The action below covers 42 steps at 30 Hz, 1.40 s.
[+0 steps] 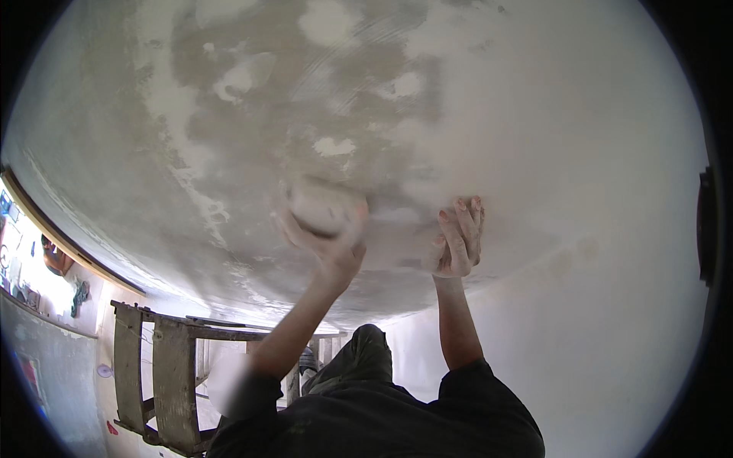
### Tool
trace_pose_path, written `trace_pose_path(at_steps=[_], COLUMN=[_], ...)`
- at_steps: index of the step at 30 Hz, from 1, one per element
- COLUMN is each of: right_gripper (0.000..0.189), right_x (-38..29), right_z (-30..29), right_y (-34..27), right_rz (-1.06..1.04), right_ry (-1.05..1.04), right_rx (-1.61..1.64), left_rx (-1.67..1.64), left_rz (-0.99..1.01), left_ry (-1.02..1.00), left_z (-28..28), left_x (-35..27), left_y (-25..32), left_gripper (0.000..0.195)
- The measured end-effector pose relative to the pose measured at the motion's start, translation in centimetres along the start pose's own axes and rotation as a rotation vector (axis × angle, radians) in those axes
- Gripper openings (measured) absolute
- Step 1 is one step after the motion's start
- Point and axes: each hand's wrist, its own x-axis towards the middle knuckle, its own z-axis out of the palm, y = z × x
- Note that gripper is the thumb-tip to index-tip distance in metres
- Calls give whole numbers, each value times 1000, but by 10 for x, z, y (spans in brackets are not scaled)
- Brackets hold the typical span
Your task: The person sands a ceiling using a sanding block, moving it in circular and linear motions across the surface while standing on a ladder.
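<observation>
A patched plaster wall (240, 143) fills the space before me, mottled grey with whitish filler spots. My left hand (335, 257) grips a pale block (326, 209) and holds it against this surface. Motion blurs both, so the block's exact kind cannot be told. To its right, my right hand (458, 237) rests on the plaster with fingers pointing up and a little apart. I see nothing held in it. Whitish dust coats both hands.
Worn wooden ladder-like steps (174, 383) stand at lower left, close to my left arm. Beyond them, a bright window opening (46, 263) has several objects on its sill. A smoother pale wall area (572, 143) extends to the right. My bent knee (366, 349) shows below.
</observation>
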Motion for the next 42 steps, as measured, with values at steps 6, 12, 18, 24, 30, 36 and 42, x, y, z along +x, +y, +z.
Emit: trace_pose_path(at_steps=[6,12,18,24,30,36,42], right_gripper=[29,26,27,27,29,28,29], right_x=[4,1,1,4,3,7,7], right_z=[1,1,1,5,-2,11,6], right_y=[4,7,2,1,9,-2,5], right_rz=[-30,-1,27,19,-9,-20,-58], right_ry=[14,74,60,73,110,112,103], right_rx=[-18,0,-11,-6,-9,33,32], left_rx=[17,-59,-107,-94,57,-71,45], left_rz=[186,-65,-3,-3,-74,-120,-97], left_ry=[-29,-130,90,-35,57,56,-70], left_z=[21,16,1,5,-17,-13,-35], left_x=[-148,-56,-27,-131,37,-99,-1], left_y=[-22,-9,-10,-34,-5,-31,-5], left_gripper=[42,47,44,39,49,50,59])
